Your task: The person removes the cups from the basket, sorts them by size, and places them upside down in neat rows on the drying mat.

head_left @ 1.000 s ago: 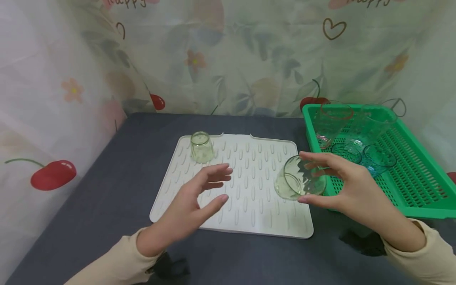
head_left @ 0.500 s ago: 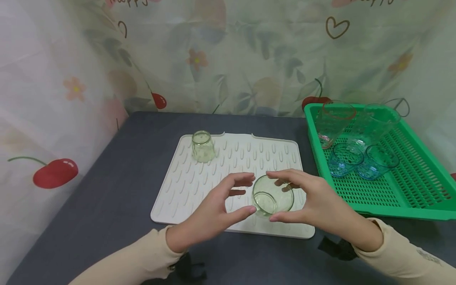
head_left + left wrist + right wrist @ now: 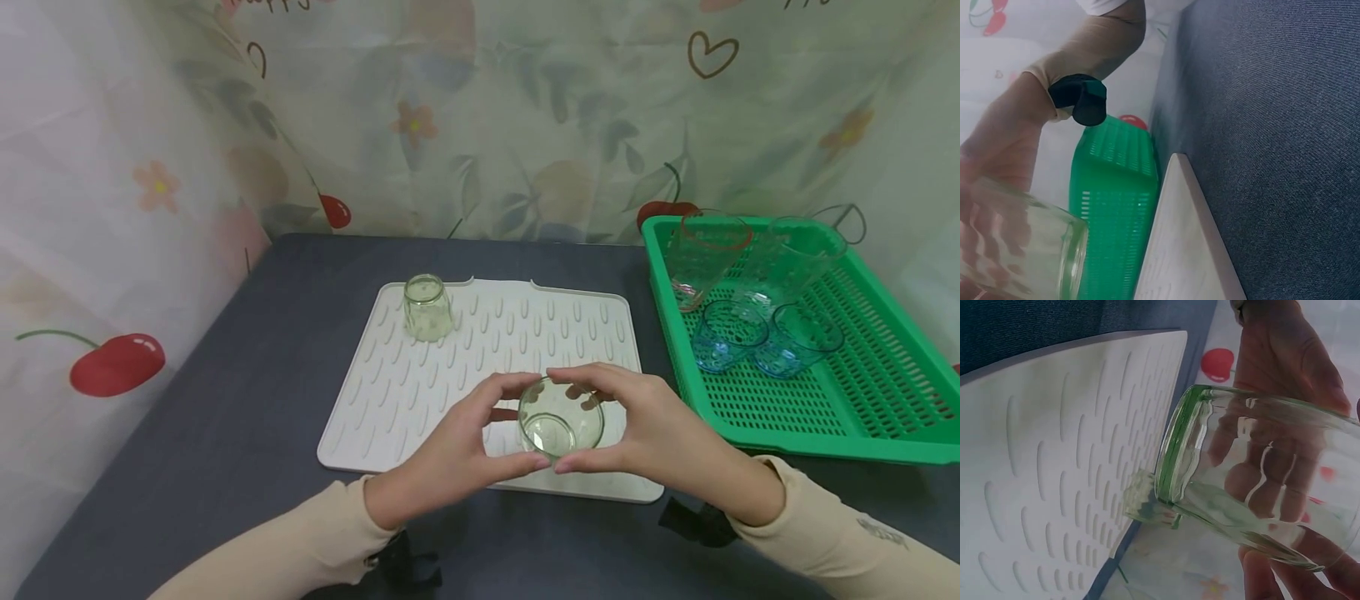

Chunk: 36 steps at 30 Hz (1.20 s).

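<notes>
A pale green drinking glass [image 3: 558,429] is held mouth up over the front part of the white ridged mat [image 3: 390,400]. My left hand [image 3: 461,437] curves round its left side, thumb low at the front and fingertips at the rim. From the right, my right hand [image 3: 652,421] grips the same glass between thumb and fingers. In the right wrist view the thick base of the glass [image 3: 1175,444] is off the mat, and the left hand's fingers show through its wall. A second pale green glass [image 3: 427,310] stands upside down at the mat's back left corner.
At the right stands a green slotted basket [image 3: 885,442]. It holds two blue glasses [image 3: 723,342], a tall clear glass with a red rim [image 3: 697,267] and a clear glass with a handle [image 3: 795,258]. A floral curtain [image 3: 510,150] closes off the back of the dark table [image 3: 225,400].
My right hand has carried the glass left from beside the basket to the middle front of the mat. My left hand has moved right and closed onto the glass.
</notes>
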Each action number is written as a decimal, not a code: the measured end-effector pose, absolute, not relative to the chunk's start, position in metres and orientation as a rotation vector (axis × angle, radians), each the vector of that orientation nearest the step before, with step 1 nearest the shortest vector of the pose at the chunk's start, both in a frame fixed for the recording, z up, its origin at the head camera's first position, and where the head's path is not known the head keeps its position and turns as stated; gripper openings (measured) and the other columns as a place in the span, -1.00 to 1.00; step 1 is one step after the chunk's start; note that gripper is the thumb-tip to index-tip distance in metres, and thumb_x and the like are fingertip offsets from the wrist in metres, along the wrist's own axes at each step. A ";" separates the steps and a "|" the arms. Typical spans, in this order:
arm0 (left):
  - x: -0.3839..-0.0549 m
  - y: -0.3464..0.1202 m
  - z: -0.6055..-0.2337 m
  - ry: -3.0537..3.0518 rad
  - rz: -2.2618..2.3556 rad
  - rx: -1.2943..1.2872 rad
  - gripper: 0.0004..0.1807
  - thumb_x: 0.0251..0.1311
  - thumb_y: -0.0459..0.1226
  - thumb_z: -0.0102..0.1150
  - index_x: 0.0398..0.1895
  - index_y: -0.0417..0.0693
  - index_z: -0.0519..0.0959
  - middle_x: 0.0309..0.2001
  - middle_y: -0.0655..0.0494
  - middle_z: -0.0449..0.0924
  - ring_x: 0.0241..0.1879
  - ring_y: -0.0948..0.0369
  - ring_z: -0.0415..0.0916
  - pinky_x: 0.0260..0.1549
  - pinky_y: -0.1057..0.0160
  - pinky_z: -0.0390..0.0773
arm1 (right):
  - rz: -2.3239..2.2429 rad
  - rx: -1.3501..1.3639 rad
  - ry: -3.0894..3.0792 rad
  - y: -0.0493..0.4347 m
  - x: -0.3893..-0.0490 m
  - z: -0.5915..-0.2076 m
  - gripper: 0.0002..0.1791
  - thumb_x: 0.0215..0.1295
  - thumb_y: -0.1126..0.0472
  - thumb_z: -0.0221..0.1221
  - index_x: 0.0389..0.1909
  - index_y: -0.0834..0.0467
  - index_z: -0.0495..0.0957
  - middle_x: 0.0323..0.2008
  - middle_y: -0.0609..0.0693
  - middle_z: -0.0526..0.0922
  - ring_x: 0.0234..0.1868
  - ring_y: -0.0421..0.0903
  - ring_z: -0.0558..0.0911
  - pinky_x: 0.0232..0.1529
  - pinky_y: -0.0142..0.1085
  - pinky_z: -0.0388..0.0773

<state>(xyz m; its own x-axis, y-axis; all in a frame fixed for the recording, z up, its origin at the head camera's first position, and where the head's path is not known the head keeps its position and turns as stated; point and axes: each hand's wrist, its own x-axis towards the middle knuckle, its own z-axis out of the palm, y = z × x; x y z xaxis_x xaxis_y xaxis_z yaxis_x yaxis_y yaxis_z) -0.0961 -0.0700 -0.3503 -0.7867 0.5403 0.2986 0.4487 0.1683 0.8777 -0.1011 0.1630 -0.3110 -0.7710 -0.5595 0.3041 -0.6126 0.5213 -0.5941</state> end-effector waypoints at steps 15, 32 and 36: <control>-0.098 -0.076 -0.352 2.437 1.782 1.182 -0.23 -0.09 -0.35 0.49 0.27 -0.07 0.37 0.13 0.03 0.52 0.13 0.15 0.49 -0.06 0.24 0.61 | 1.195 1.065 -2.599 0.162 -0.101 -0.312 -0.19 -0.16 -0.08 0.53 0.20 -0.01 0.48 0.04 -0.19 0.61 -0.07 -0.31 0.55 -0.06 -0.28 0.59; -0.098 -0.078 -0.342 2.385 1.894 1.320 -0.22 -0.11 -0.37 0.48 0.27 -0.18 0.36 0.11 -0.07 0.51 0.11 0.12 0.48 -0.09 0.19 0.61 | 1.496 1.126 -2.309 0.158 -0.096 -0.321 -0.04 -0.38 0.40 0.59 0.20 0.28 0.39 0.09 0.06 0.55 0.05 -0.20 0.54 0.04 -0.48 0.50; -0.097 -0.078 -0.341 2.381 1.915 1.346 -0.22 -0.09 -0.35 0.47 0.27 -0.21 0.35 0.13 -0.10 0.50 0.11 0.10 0.47 -0.08 0.15 0.62 | 1.587 1.114 -2.296 0.156 -0.094 -0.323 -0.08 -0.35 0.44 0.57 0.18 0.29 0.38 0.06 0.04 0.55 0.06 -0.19 0.54 0.06 -0.45 0.51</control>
<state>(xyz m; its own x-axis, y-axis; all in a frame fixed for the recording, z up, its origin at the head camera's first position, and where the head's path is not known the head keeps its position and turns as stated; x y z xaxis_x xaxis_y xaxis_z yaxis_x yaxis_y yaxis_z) -0.0973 -0.0781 -0.3408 -0.6588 0.4568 0.5978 0.6818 0.0267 0.7310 -0.0943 0.1556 -0.3233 -0.7172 -0.4919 0.4935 -0.6356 0.1714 -0.7528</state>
